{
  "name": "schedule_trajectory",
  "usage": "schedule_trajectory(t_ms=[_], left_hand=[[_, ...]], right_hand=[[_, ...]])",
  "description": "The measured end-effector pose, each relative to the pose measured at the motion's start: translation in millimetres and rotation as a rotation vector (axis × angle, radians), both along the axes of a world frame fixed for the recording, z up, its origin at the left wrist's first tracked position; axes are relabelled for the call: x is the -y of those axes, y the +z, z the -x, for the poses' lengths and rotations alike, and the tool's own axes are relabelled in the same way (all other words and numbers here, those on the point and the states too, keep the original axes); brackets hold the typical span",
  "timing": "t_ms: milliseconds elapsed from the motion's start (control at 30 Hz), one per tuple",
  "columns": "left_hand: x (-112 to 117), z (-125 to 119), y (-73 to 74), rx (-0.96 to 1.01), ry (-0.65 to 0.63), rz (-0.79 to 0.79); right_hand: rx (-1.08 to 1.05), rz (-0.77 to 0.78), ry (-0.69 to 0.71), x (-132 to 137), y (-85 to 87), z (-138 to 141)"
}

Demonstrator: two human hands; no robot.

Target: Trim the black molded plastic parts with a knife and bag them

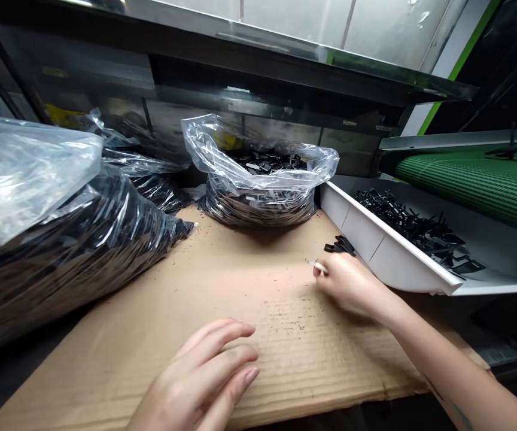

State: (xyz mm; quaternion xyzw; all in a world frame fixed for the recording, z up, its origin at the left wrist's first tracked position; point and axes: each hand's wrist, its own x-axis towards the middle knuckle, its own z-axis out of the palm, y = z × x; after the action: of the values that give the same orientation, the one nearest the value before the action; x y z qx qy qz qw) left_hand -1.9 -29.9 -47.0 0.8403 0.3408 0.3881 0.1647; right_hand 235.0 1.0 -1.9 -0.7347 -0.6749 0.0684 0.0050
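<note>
At right of centre in the frame, the right hand [346, 284] is closed around a slim pale object [321, 268], its end pointing left past the fingertips; blur prevents a firm identification. Just beyond that hand lies a small group of black parts [339, 244] on the cardboard [222, 269], near the wall of a white tray [375, 242]. At lower centre, the left hand [200, 374] is open, fingers loosely curved, nothing seen in its grasp; whether it touches the cardboard cannot be told.

Small dark scraps [294, 326] are scattered between the hands. More black pieces [406, 221] lie heaped inside the tray, right of the frame. An open clear bag [261, 191] of similar pieces stands at upper centre; a larger filled bag [38, 197] occupies the left.

Assessment: the step in hand appears to be piece-by-piece handwork with the pale object — between parts, as neither hand visibly holds one. The next move would call for the free left hand to take and steady a part — fingers clear of the object's end.
</note>
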Motion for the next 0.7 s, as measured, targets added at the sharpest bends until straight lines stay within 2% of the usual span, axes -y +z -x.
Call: schedule_trajectory(t_ms=[67, 133, 267, 367, 467, 567, 633, 700], left_hand=[[2, -4, -3.2, 0.004, 0.018, 0.064], [4, -9, -4.3, -0.008, 0.017, 0.100], [8, -15, -5.1, -0.019, -0.020, 0.102], [10, -15, -6.4, -0.007, -0.038, 0.085], [8, -12, -7.6, -0.012, -0.009, 0.046], [5, -14, -7.1, -0.028, 0.057, 0.071], [4, -19, -7.2, -0.024, 0.020, 0.137], [4, -26, -9.1, -0.037, -0.056, 0.177]], right_hand=[[-0.058, 0.000, 0.080, 24, 5.5, 5], [-0.079, -0.040, 0.045, 32, 6.3, -1], [-0.027, -0.083, -0.139, 12, -11.5, -34], [-0.039, -0.135, -0.134, -1, -24.5, -42], [-0.117, -0.223, -0.039, 14, -24.2, -20], [-0.252, -0.260, 0.163, 46, -21.4, 13], [-0.323, -0.253, 0.291, 63, -24.9, 29], [-0.357, -0.235, 0.344, 73, -33.0, 34]])
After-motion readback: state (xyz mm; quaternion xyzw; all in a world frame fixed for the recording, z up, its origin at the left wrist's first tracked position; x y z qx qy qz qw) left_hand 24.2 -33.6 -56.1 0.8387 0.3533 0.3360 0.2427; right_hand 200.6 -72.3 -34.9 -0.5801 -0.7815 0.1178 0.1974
